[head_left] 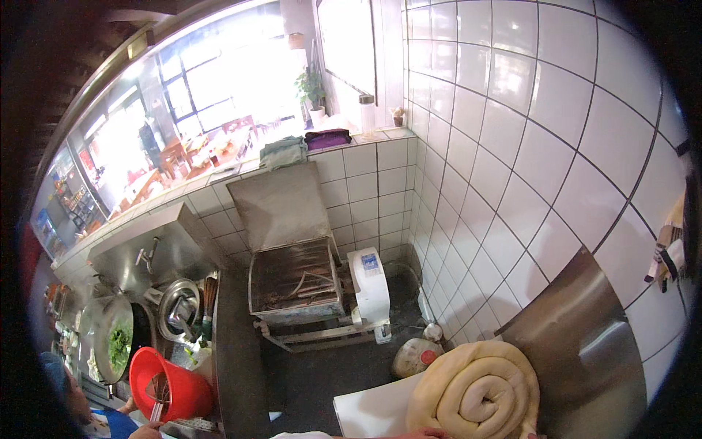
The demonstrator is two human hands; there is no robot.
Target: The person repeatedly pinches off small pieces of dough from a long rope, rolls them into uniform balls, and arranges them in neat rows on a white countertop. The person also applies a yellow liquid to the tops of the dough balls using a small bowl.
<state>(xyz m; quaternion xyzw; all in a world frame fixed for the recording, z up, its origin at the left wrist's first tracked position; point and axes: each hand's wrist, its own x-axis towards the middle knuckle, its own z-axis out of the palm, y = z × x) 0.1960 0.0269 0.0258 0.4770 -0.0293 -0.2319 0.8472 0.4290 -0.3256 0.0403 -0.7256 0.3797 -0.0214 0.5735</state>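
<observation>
A thick rope of pale dough, wound into a flat spiral, is at the lower right, overlapping the edge of a white board. At its near left edge my left hand just shows above the picture's lower rim, against the dough. My right hand is at the near right edge of the coil, only a sliver of it visible. The fingers of both hands are mostly cut off, so their grip is hidden. What supports the coil underneath cannot be seen.
Beyond stands a floured machine with raised lid and white motor housing. A rounded pot is beside the coil; a bent metal sheet leans rightward. At left, a co-worker's hand holds a whisk in a red bucket.
</observation>
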